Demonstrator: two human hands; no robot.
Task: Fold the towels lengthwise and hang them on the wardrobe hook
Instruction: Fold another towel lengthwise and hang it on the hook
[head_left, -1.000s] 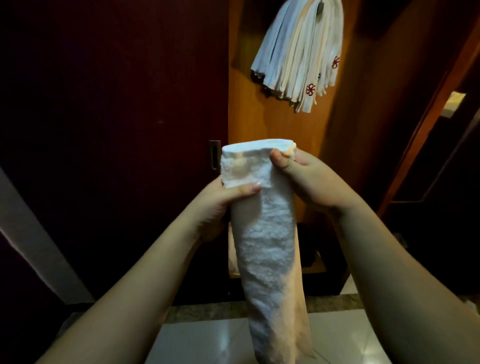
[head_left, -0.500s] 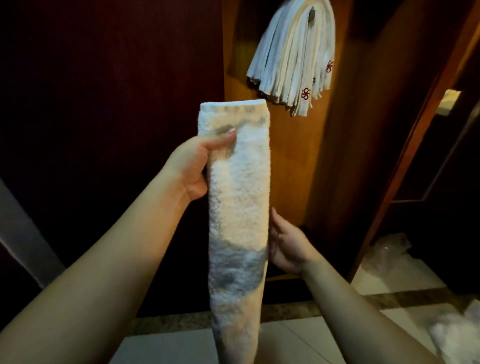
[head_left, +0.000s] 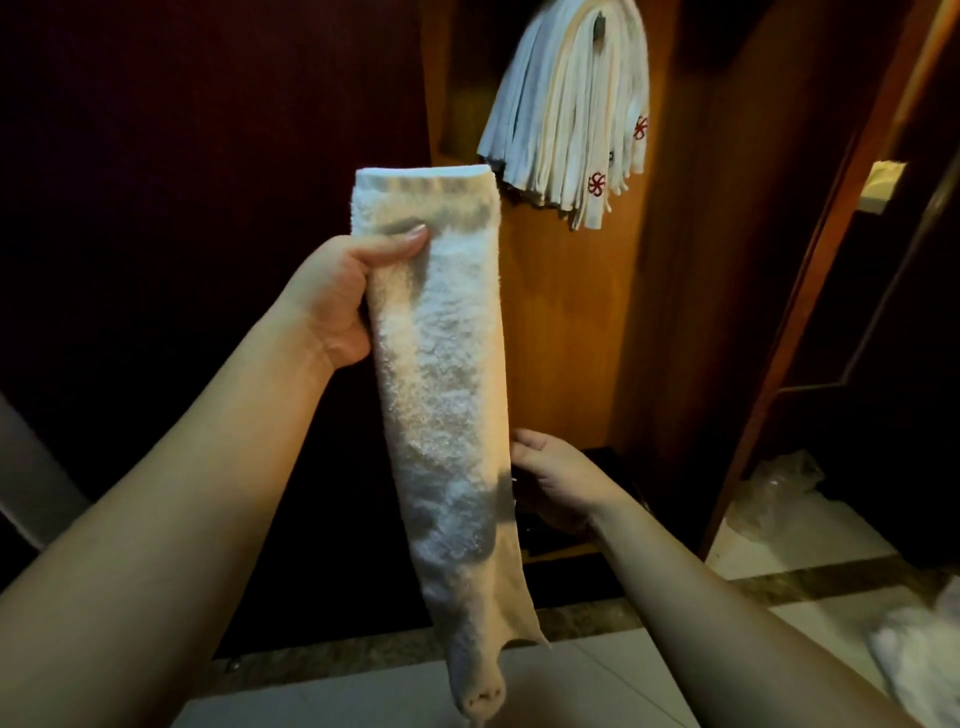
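A white towel (head_left: 441, 374), folded into a long narrow strip, hangs down in front of me. My left hand (head_left: 343, 291) grips it near its top end, thumb across the front. My right hand (head_left: 556, 483) is lower, beside the strip's right edge, fingers loosely curled; whether it touches the towel I cannot tell. Several folded white towels (head_left: 566, 119) with red emblems hang from the wardrobe hook (head_left: 598, 26) above and to the right, against the orange wooden panel.
A dark wardrobe door (head_left: 208, 208) stands at the left and a wooden door frame (head_left: 831, 260) at the right. A crumpled plastic bag (head_left: 779, 493) and another white towel (head_left: 919, 644) lie on the tiled floor at the lower right.
My right hand left the towel's top and dropped to its lower right edge. My left hand raised the towel, which now hangs straight from that hand alone.
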